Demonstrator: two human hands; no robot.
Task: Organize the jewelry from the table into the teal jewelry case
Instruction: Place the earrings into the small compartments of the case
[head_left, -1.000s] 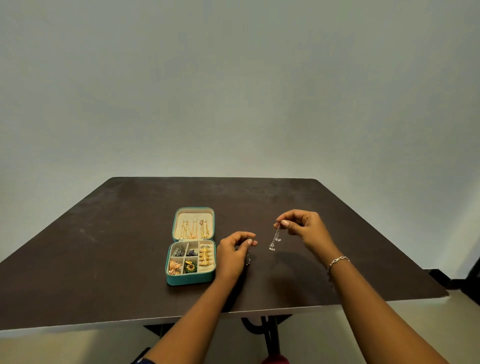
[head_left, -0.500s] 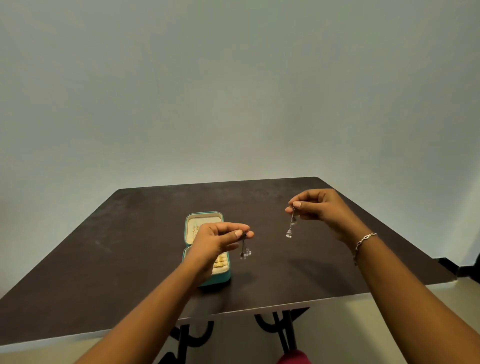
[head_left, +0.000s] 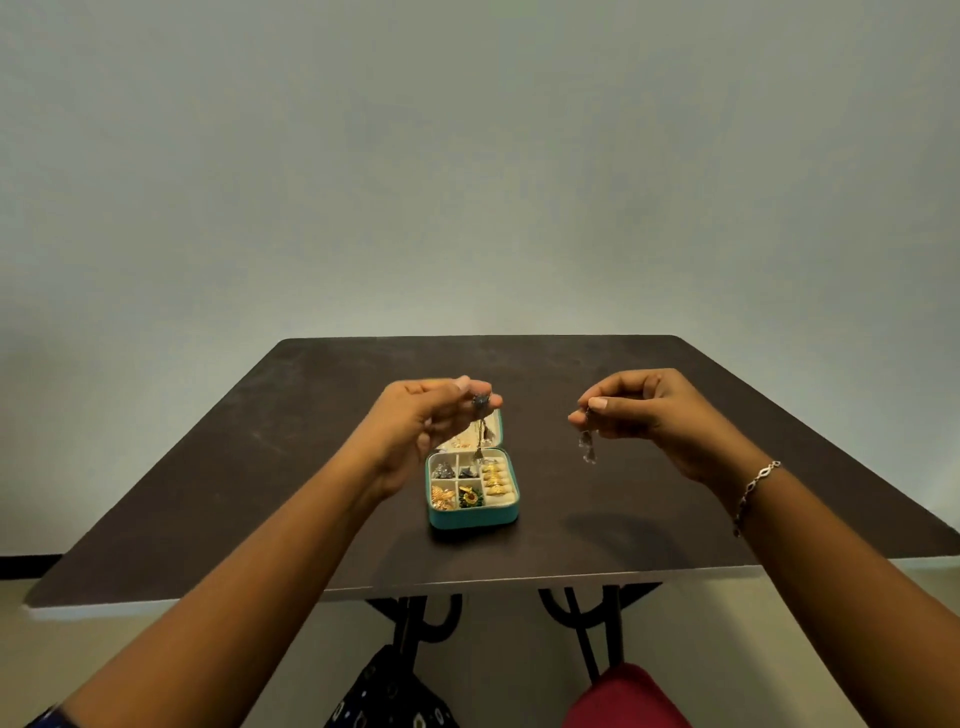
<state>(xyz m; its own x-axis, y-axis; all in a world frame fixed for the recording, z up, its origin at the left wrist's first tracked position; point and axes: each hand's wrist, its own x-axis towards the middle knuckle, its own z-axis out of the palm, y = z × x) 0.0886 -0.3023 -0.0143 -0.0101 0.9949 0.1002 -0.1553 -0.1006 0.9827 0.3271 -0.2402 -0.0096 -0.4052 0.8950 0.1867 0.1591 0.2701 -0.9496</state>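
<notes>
While both hands were raised over the surface (head_left: 249, 467), each pinched one drop earring by its top. Left hand (head_left: 415, 431): thumb and fingertips were closed on an earring (head_left: 480, 401), which hung straight down from them. Right hand (head_left: 654, 415): thumb and forefinger gripped the second earring (head_left: 586, 448), which dangled just below the fingertips over bare surface; a bracelet (head_left: 756, 483) sat on that wrist. The case (head_left: 470, 517) lay open on the surface below the left fingertips and well to the left of the right hand, its lid tilted back behind the left fingers. The left earring's lower end lined up with the far edge of the tray, beside the row of rings (head_left: 496, 480); its height above the tray could not be judged. The small cells already held pieces.

Likely faults from this position:
- Either light pinch could slip, since only the small top of each earring was held, and the piece would drop onto the dark surface.
- The hanging left earring could catch on the chains (head_left: 460, 441) in the lid if lowered too close to them.
- A swinging drop could land in a filled cell and tangle with its contents.
- The left wrist could nudge the light case.
</notes>
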